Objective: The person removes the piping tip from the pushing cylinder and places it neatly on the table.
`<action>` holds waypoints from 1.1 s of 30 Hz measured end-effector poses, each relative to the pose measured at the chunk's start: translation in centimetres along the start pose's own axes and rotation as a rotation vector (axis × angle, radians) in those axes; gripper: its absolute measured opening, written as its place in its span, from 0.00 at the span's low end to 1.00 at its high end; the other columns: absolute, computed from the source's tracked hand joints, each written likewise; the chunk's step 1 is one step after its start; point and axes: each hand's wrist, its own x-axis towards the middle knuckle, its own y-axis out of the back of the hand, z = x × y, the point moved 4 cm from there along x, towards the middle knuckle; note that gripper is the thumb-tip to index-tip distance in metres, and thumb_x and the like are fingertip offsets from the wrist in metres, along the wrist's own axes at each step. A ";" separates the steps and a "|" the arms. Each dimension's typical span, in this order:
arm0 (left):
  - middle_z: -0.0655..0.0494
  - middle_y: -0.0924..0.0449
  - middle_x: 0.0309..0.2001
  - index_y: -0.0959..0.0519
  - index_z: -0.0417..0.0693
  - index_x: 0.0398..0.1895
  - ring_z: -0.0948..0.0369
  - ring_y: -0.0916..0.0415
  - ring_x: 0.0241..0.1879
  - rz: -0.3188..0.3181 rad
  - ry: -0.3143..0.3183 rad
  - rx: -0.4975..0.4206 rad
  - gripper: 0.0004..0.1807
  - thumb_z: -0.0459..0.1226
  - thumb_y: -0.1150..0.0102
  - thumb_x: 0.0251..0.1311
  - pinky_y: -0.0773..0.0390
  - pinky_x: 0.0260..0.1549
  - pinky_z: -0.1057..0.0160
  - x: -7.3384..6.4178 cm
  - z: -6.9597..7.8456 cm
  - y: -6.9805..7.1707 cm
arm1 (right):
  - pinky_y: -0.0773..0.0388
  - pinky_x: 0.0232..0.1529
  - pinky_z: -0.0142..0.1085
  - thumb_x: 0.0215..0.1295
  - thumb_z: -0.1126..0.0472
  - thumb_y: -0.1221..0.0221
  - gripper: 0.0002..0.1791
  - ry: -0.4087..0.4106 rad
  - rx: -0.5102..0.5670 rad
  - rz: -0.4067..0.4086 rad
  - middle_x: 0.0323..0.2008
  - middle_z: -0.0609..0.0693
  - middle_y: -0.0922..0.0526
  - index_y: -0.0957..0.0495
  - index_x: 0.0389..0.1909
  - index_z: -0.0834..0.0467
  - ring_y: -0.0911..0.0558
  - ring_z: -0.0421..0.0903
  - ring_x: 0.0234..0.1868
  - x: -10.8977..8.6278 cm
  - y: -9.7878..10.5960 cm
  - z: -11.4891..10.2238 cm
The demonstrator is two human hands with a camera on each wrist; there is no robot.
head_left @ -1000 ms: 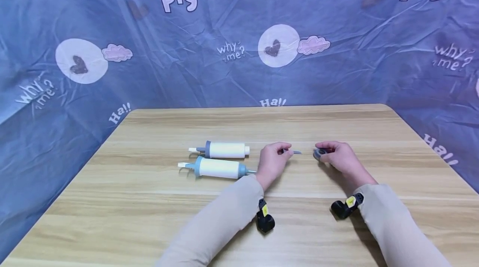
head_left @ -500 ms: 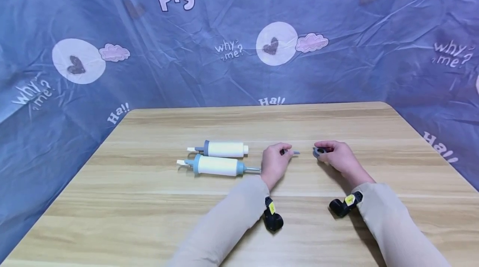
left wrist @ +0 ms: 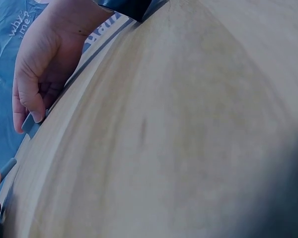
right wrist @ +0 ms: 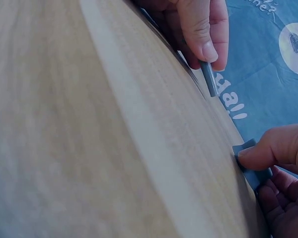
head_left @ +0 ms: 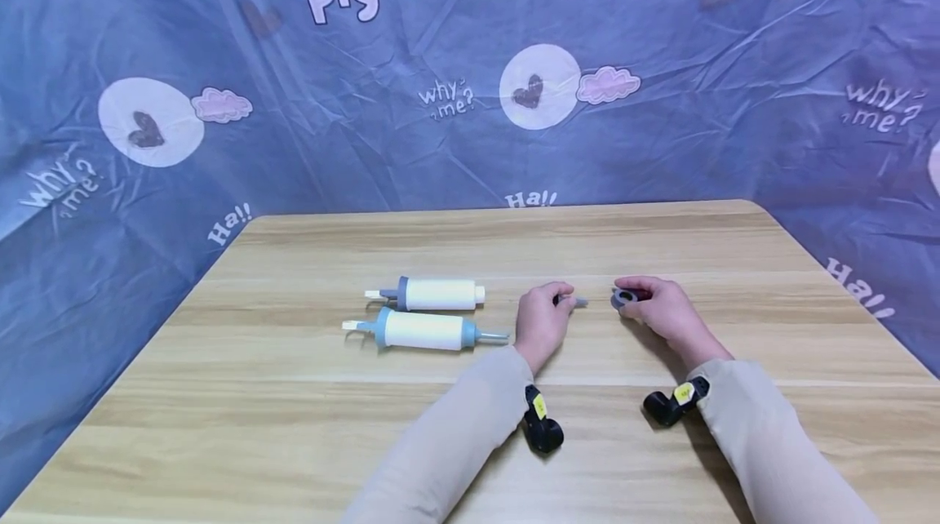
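Grey, a slim rod [head_left: 581, 302] sits pinched between thumb and fingers of the left hand [head_left: 541, 320], right of two white cylinders [head_left: 423, 330] on the wooden table [head_left: 235, 426]; the right hand [head_left: 667, 314] pinches a ringed piece [head_left: 618, 302], apart from the rod.

Grey ring [head_left: 617, 302], beige sleeves [head_left: 458, 422], blue backdrop [head_left: 367, 157] — pink clouds [head_left: 609, 85]

Grey rod [right wrist: 210, 82], grey ring [right wrist: 259, 176]: smooth, plastic-looking. Tabletop [head_left: 257, 426]: wood-grained, smooth. Backdrop [head_left: 352, 124]: creased cloth, faint sheen.
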 end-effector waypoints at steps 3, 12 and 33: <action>0.57 0.17 0.42 0.19 0.49 0.41 0.64 0.22 0.43 0.000 -0.008 0.011 0.10 0.35 0.41 0.54 0.24 0.45 0.69 -0.1 -0.1 0.0 | 0.33 0.38 0.24 0.53 0.69 0.42 0.27 -0.003 0.000 -0.005 0.52 0.66 0.29 0.31 0.56 0.67 0.30 0.52 0.47 0.0 -0.1 0.2; 0.57 0.17 0.38 0.18 0.48 0.39 0.65 0.22 0.37 -0.019 -0.006 0.036 0.09 0.34 0.42 0.55 0.24 0.37 0.72 -0.1 -0.1 0.0 | 0.34 0.52 0.43 0.52 0.70 0.42 0.28 -0.005 0.014 -0.007 0.54 0.68 0.31 0.33 0.57 0.67 0.32 0.57 0.53 -0.1 -0.3 0.2; 0.59 0.20 0.38 0.24 0.52 0.51 0.66 0.25 0.36 -0.001 0.049 -0.034 0.18 0.36 0.41 0.54 0.24 0.42 0.68 -0.1 0.6 0.5 | 0.34 0.53 0.43 0.52 0.67 0.40 0.31 -0.019 0.011 -0.021 0.55 0.68 0.32 0.35 0.59 0.66 0.32 0.58 0.54 -0.1 0.0 0.2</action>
